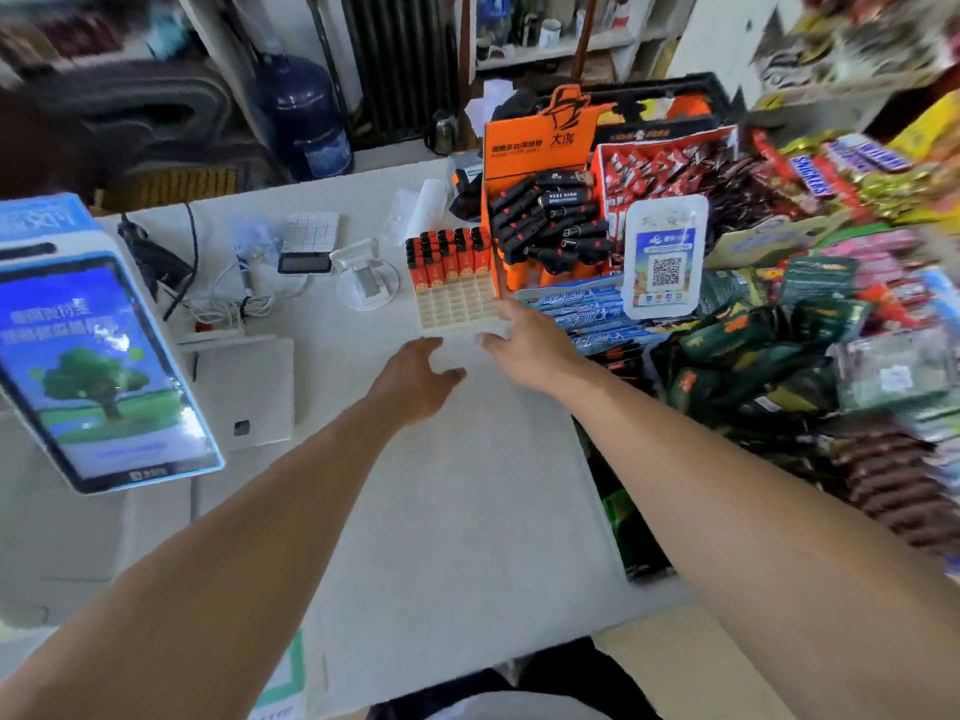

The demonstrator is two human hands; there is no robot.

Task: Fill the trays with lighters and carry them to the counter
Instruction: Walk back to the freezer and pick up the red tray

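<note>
Tray (457,309) white, gridded; orange lighters (448,257) upright filling far rows only.

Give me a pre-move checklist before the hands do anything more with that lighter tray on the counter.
1. Tray rests flat on the white counter: ok.
2. Tray full: not ok; orange lighters fill only the far rows, near slots empty.
3. Left hand free: ok, open, just short of the tray.
4. Right hand free: ok, open at the tray's near right corner.
5. Black lighters in the orange display box close by: ok.
6. Right hand touching the tray: cannot tell.
</note>
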